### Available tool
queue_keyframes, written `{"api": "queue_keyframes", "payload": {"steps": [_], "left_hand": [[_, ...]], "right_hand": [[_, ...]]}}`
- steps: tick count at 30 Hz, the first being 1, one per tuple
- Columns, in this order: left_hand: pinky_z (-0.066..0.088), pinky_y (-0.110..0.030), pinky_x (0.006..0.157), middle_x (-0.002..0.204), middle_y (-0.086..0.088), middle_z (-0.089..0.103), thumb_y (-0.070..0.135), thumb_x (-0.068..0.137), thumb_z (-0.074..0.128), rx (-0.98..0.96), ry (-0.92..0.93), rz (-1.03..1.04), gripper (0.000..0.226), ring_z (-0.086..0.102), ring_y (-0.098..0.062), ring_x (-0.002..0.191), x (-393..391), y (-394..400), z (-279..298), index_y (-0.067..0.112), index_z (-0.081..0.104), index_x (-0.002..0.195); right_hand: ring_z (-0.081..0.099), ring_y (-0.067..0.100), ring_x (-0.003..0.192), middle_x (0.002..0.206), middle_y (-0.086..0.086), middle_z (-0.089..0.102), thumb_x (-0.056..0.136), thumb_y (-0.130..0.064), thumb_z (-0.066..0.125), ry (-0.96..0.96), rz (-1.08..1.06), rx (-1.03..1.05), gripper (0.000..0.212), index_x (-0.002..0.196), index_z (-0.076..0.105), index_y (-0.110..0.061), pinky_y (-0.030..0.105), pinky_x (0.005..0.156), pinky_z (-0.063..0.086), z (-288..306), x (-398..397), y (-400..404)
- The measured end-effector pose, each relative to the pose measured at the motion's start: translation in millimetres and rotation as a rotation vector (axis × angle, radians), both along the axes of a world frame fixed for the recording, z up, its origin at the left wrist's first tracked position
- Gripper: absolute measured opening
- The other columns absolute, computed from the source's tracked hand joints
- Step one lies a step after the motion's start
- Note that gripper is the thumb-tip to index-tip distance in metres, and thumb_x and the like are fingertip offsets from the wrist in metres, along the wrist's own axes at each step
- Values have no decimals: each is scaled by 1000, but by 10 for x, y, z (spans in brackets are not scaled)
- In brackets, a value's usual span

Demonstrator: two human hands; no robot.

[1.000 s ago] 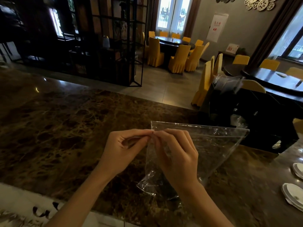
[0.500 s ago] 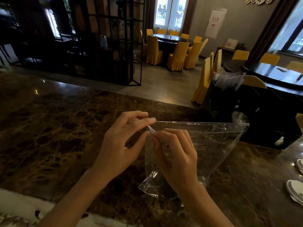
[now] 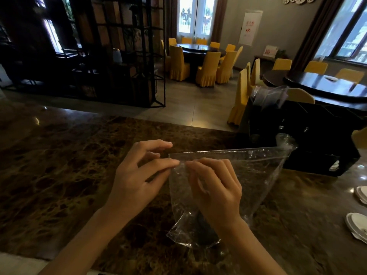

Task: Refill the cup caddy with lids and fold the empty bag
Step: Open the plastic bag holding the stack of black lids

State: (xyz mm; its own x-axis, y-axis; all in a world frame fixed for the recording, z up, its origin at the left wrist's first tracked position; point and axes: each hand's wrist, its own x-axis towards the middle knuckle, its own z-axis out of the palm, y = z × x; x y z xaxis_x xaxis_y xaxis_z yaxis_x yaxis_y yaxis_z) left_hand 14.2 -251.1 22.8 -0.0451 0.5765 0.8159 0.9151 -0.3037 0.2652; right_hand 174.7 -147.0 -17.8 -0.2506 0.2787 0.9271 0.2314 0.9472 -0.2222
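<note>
A clear, empty plastic bag (image 3: 256, 171) hangs above the brown marble counter (image 3: 59, 165), stretched from its top left corner out to the right. My left hand (image 3: 139, 175) pinches that corner between thumb and forefinger. My right hand (image 3: 214, 189) pinches the same edge right beside it, with its palm in front of the bag. The black cup caddy (image 3: 309, 135) stands on the counter at the right, behind the bag's far corner. A clear plastic stack or wrap (image 3: 270, 96) sticks up from the caddy's top.
White lids (image 3: 357, 225) lie on the counter at the far right edge. Beyond the counter are a black metal shelf frame (image 3: 127, 56), round dark tables and several yellow-covered chairs (image 3: 206, 68).
My left hand had let go with its fingers spread half a second ago; now it pinches the bag's top corner again beside my right hand. The bag stays stretched to the right.
</note>
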Motion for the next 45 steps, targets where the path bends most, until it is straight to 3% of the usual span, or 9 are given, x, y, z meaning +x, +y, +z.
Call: {"api": "queue_keyframes", "payload": {"steps": [3,6,12,19,25,32,38,45], "left_hand": [[47,-28,101,128,-6,57,21,92,70,26,193,-7,25,53,-20,120,-25,72,0,7,75,112],[54,-40,92,113,-9,72,19,93,68,34,310,-7,22,54,-25,117,-49,135,16,7,75,110],[49,-26,96,104,-9,75,15,91,67,50,303,-27,19,54,-22,109,-98,119,35,6,77,104],[56,-41,80,107,-10,75,16,92,70,9,393,-39,23,54,-23,110,-1,153,44,7,75,112],[53,-33,78,99,-10,76,15,99,58,10,370,-100,23,57,-18,97,47,206,82,5,78,104],[56,-38,72,99,-13,75,11,94,66,0,342,-129,17,62,-21,95,-25,187,34,3,78,104],[55,-37,79,107,-10,74,10,91,69,-61,386,-111,23,58,-20,102,152,276,123,5,76,112],[52,-32,84,102,-8,76,16,95,64,-45,417,-157,20,62,-18,97,119,303,142,4,78,105]], "right_hand": [[65,19,79,93,10,75,88,-9,82,-4,-11,11,9,95,80,-3,23,68,50,10,4,19],[65,20,77,92,10,76,87,-9,82,-13,-18,26,9,94,80,-3,24,67,50,5,-2,35],[66,19,77,91,9,77,87,-8,81,16,-56,69,10,96,82,-5,24,66,51,-3,48,125],[66,19,76,91,8,77,85,-10,83,0,-61,78,10,94,82,-5,23,66,50,-9,91,171],[66,19,75,92,8,77,82,-9,87,2,-58,66,16,97,82,-6,21,68,49,-26,119,212],[68,20,74,92,8,78,88,-12,83,-11,-99,96,11,97,82,-7,22,67,51,-32,219,301],[68,21,74,91,9,78,90,-15,79,3,-93,77,11,92,82,-5,22,67,50,-20,226,293],[67,20,76,92,8,77,85,-11,85,11,-95,68,12,95,82,-6,24,65,52,-39,283,333]]}}
